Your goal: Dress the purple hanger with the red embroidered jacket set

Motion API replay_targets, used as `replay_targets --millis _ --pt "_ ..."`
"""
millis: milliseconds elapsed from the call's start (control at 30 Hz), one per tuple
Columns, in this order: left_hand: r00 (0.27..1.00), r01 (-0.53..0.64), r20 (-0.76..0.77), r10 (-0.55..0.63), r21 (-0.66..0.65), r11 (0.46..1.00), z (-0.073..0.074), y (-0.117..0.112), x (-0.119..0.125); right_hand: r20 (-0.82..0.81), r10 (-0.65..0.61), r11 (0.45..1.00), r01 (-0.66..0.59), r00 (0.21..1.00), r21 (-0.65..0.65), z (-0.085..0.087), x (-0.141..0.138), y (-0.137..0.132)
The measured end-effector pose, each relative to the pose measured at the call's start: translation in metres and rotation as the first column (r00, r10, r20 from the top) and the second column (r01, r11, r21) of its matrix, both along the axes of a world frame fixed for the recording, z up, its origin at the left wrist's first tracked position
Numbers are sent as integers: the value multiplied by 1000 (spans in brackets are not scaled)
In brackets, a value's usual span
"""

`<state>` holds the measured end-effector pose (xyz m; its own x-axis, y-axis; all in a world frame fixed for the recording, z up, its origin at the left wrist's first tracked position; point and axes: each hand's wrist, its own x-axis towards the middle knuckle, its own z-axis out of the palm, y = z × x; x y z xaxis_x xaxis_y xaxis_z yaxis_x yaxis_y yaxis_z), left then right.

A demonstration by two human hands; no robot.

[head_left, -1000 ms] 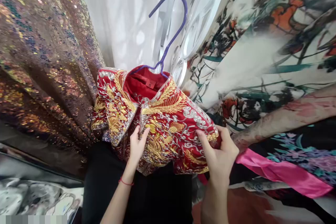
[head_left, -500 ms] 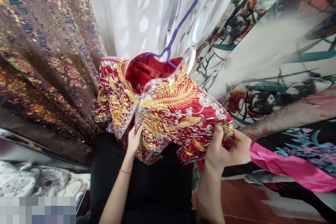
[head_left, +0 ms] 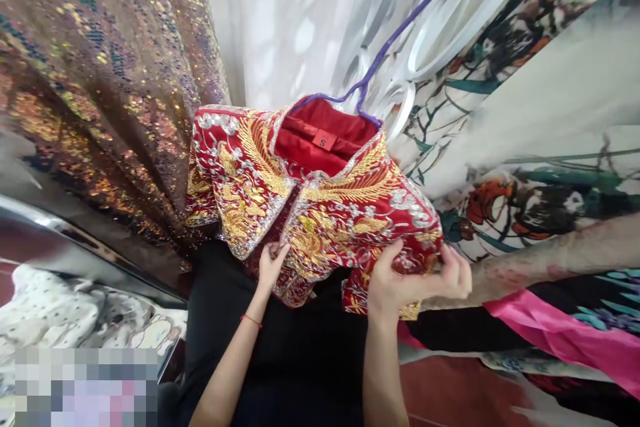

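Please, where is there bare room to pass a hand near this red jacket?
Below the jacket, between the left hand and right hand, over black clothing. Also a reddish patch, bordered by the right forearm and black cloth. Crowded: left, sequinned fabric beside the sleeve; right, patterned fabric behind the right hand.

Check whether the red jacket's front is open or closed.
Open below the collar: the red jacket shows a gap between its front edges.

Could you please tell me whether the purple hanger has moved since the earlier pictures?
No, not visibly: against the white lattice behind it, the purple hanger carrying the red jacket keeps its place beside the small ring; the camera's view shifted.
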<state>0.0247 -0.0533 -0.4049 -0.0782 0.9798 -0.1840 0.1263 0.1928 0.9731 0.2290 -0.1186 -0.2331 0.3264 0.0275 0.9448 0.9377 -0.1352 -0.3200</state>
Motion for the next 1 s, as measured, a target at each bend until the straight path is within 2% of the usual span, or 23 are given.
replay_targets --millis 33,100,167,200,233,267,333,400,467,567,667,767,900,1000 --pt "999 12 -39 -14 -39 999 -1 -12 -7 78 37 999 -39 996 26 6 -11 -1" --pt "983 78 -153 -103 -161 984 2 -34 -26 237 234 971 -240 943 -4 17 -34 2" --pt "894 125 -384 -231 -283 951 11 -45 -44 311 488 873 -458 815 -169 28 -59 11" --pt "829 96 -510 -229 -275 957 17 -45 -52 288 582 812 -527 760 -251 35 -71 16" --pt "762 42 -627 -165 -206 978 23 -42 -57 228 630 770 -557 742 -311 41 -82 22" --pt "702 -24 -711 -42 -83 996 28 -36 -61 169 625 761 -547 762 -348 47 -94 29" --pt "592 -131 -775 220 177 975 36 -20 -65 73 510 804 -444 857 -396 56 -113 41" --pt "545 -138 -763 346 326 935 39 -5 -66 23 379 833 -330 925 -445 61 -126 51" --pt "567 -88 -734 375 398 913 39 3 -69 -29 312 826 -286 950 -486 63 -132 58" --pt "640 -82 -644 418 484 871 41 -2 -84 -124 308 797 -327 943 -508 65 -135 61" --pt "700 -205 -460 546 603 771 56 -17 -107 -228 355 748 -422 907 -512 70 -138 60" --pt "678 -392 -258 688 665 636 84 -32 -128 -342 437 675 -555 832 -487 76 -146 60" --pt "644 -535 -84 760 660 527 129 -50 -139 -460 562 572 -725 687 -384 87 -148 60" --pt "637 -574 53 769 698 428 157 -63 -137 -514 696 405 -865 501 -295 100 -141 55"
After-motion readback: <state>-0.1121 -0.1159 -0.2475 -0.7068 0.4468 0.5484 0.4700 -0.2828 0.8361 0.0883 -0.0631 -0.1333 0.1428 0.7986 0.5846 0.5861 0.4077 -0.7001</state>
